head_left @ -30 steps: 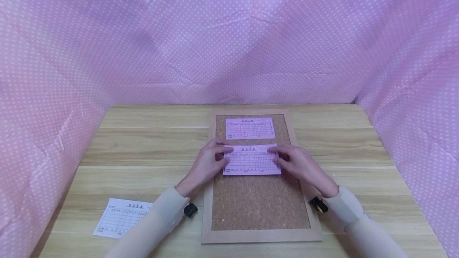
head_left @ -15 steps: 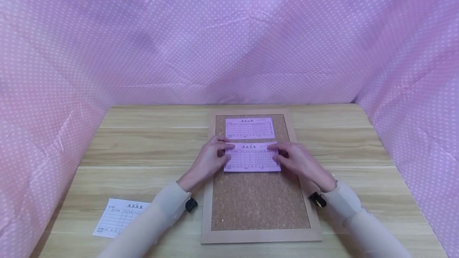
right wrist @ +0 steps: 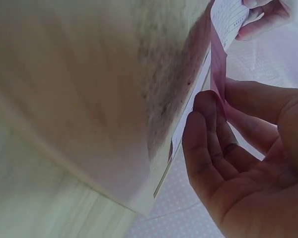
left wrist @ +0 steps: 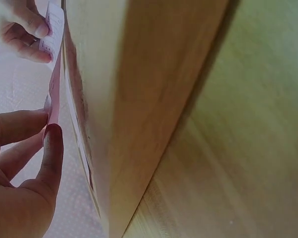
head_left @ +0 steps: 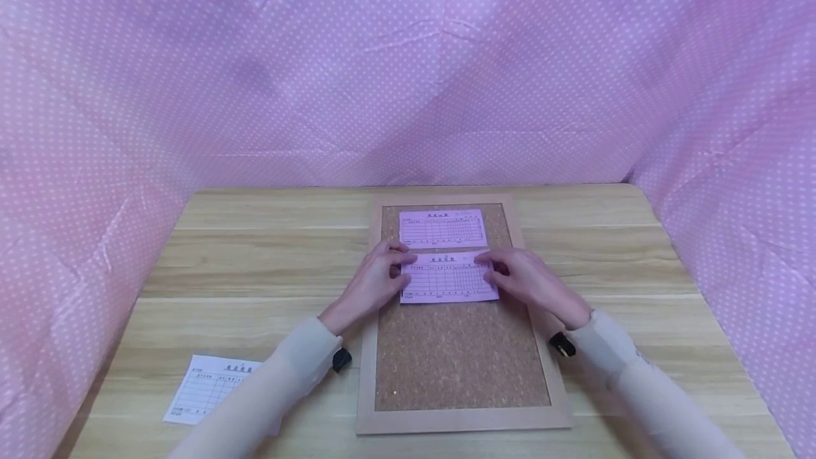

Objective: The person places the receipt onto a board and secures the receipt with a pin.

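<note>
A pink printed form slip (head_left: 448, 280) hovers over the middle of a framed corkboard (head_left: 455, 360). My left hand (head_left: 376, 278) pinches its left end between thumb and fingers, and my right hand (head_left: 528, 280) pinches the right end. In the left wrist view the slip (left wrist: 53, 94) stands edge-on, slightly away from the board's surface. The right wrist view shows the slip's bent pink end (right wrist: 218, 72) between thumb and fingers. Just above it on the cork lies another pink form slip (head_left: 443, 229), flat and nearly parallel.
A white form slip (head_left: 202, 388) lies on the wooden table (head_left: 268, 246) at front left, partly hidden by my left sleeve (head_left: 280, 374). A pinkish corner (head_left: 275, 428) shows beside that sleeve. Pink dotted cloth (head_left: 408, 76) hangs behind and along both sides.
Both hands have moved the held pink slip a little up the board, closer to the upper slip. The left forearm now covers more of the white slip.
</note>
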### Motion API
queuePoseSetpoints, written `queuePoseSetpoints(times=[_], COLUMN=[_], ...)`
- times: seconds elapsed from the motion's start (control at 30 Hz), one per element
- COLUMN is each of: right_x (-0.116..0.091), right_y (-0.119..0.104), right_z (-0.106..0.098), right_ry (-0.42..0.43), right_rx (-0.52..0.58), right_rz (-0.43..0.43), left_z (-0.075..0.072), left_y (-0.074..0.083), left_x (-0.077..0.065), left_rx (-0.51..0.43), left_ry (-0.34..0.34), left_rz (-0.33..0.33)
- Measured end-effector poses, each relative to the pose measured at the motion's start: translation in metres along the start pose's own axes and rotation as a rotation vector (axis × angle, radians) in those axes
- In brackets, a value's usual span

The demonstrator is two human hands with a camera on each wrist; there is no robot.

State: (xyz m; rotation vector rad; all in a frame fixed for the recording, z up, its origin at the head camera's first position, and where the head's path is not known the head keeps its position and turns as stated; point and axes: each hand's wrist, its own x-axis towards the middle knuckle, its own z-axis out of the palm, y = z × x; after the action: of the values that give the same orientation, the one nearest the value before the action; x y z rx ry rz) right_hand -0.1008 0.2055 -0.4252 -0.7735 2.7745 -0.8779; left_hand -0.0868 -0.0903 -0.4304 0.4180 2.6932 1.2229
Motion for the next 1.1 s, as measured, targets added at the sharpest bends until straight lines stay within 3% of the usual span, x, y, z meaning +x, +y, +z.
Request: queuePoseSetpoints(times=[0.4,1.1], right_x=[0.009,0.009], right_y=[0.003,0.007], right_z=[0.001,0.0], right_ry=[-0.067,-0.145], right_rx=[-0.03,-0.082], right_rz=[0.038,0.098], left_z=[0.002,0.007], left_y=[-0.005,-0.009], left_x=[0.005,0.009], left_rx=[0.027,0.179], left_ry=[-0.018,-0.043], left_rz=[0.015,0.073])
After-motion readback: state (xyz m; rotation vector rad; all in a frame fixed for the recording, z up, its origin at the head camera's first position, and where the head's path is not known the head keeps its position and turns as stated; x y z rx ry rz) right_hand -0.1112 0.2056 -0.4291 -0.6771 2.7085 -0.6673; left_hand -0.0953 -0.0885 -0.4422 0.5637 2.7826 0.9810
